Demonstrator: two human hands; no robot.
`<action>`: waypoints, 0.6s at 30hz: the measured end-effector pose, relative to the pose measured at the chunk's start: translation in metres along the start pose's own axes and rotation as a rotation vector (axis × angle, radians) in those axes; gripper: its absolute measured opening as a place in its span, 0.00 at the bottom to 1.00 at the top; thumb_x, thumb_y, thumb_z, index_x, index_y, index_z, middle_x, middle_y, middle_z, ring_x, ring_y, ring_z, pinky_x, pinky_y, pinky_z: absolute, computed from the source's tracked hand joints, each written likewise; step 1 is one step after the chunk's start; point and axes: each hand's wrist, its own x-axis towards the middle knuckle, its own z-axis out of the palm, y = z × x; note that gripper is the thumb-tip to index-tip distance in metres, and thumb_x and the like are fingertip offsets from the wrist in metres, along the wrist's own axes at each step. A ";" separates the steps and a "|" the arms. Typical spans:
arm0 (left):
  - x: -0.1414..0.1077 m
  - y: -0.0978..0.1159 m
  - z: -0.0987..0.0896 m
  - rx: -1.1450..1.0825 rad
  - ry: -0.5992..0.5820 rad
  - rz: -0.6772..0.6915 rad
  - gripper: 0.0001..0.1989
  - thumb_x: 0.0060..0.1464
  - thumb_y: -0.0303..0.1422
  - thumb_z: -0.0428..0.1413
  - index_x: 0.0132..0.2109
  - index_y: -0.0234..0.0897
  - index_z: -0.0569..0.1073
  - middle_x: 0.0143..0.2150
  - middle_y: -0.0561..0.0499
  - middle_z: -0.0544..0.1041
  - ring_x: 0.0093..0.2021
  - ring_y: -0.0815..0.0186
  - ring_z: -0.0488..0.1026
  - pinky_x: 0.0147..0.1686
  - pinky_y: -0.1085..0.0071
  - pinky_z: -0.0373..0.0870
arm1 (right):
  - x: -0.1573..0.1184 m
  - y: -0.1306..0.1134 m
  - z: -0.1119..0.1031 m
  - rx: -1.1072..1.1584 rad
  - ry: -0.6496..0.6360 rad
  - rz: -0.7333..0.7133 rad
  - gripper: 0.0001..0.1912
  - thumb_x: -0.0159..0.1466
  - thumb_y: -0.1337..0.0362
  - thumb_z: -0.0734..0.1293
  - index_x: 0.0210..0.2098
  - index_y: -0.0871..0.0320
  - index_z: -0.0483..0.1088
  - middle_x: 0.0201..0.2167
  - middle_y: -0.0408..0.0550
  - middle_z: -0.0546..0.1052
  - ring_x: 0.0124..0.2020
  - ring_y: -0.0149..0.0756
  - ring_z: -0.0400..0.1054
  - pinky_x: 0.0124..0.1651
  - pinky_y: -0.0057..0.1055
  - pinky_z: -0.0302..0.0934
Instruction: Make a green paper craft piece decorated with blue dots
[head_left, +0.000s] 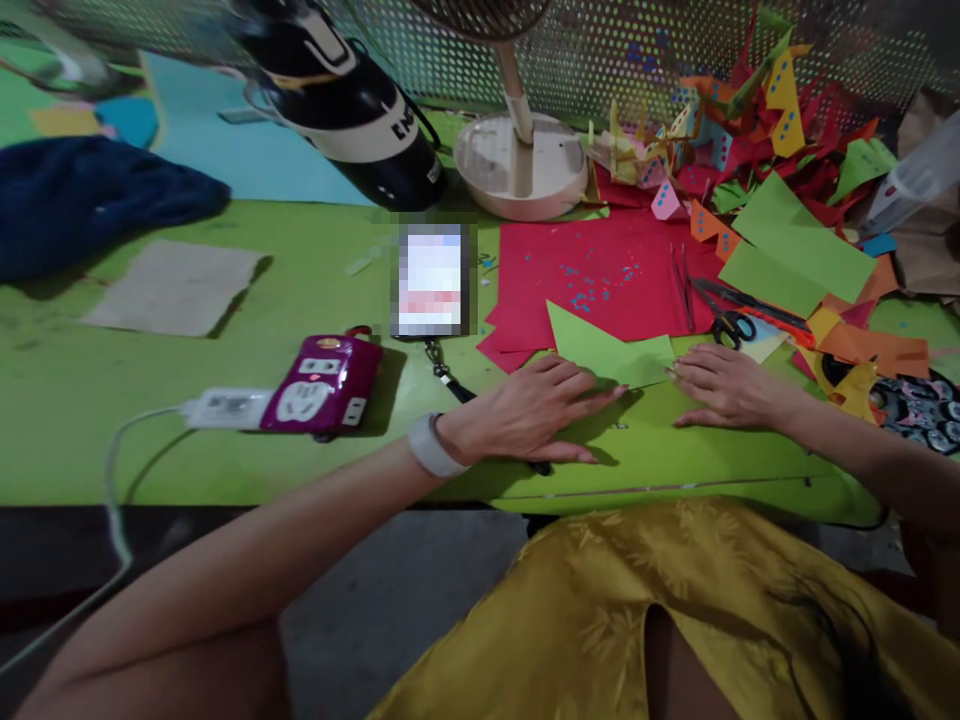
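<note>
A folded sheet of green paper (611, 347) lies near the table's front edge, one pointed corner sticking up toward the back left. My left hand (536, 408) rests on its left side with the fingers stretched out, the palm facing down. At the paper's right end, my right hand (724, 388) touches the edge with its fingertips, fingers extended and lying fairly flat. Just behind the green piece is a red paper sheet (525, 260) scattered with small blue dots. Tweezers (681, 285) and black-handled scissors (731, 327) lie on and beside that red sheet.
Cut and folded colored paper shapes (784, 105) pile up at the back right, near another green sheet (795, 245). A phone (431, 280), a purple power socket (322, 385) with a white cable, a large black bottle (367, 120) and a fan base (555, 165) stand or lie leftward.
</note>
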 end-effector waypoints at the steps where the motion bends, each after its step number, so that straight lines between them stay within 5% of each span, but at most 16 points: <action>1: 0.004 0.000 0.000 0.011 -0.004 0.012 0.41 0.60 0.61 0.40 0.67 0.35 0.61 0.41 0.43 0.76 0.39 0.57 0.70 0.42 0.61 0.62 | 0.000 0.000 0.000 -0.002 0.000 0.002 0.27 0.70 0.47 0.58 0.45 0.63 0.76 0.44 0.55 0.80 0.48 0.44 0.71 0.55 0.45 0.65; 8: 0.009 -0.001 -0.001 0.019 0.038 0.050 0.38 0.62 0.58 0.39 0.62 0.32 0.67 0.38 0.45 0.74 0.36 0.57 0.69 0.40 0.61 0.61 | 0.002 0.002 0.003 -0.019 0.065 -0.002 0.26 0.71 0.49 0.58 0.44 0.64 0.77 0.42 0.53 0.81 0.46 0.43 0.73 0.52 0.41 0.67; 18: -0.025 -0.005 -0.004 -0.078 0.047 0.063 0.29 0.67 0.50 0.41 0.59 0.33 0.69 0.43 0.44 0.77 0.41 0.59 0.71 0.48 0.62 0.64 | 0.000 0.002 0.005 0.049 0.036 0.003 0.23 0.71 0.51 0.58 0.45 0.63 0.76 0.44 0.54 0.81 0.48 0.43 0.72 0.54 0.43 0.66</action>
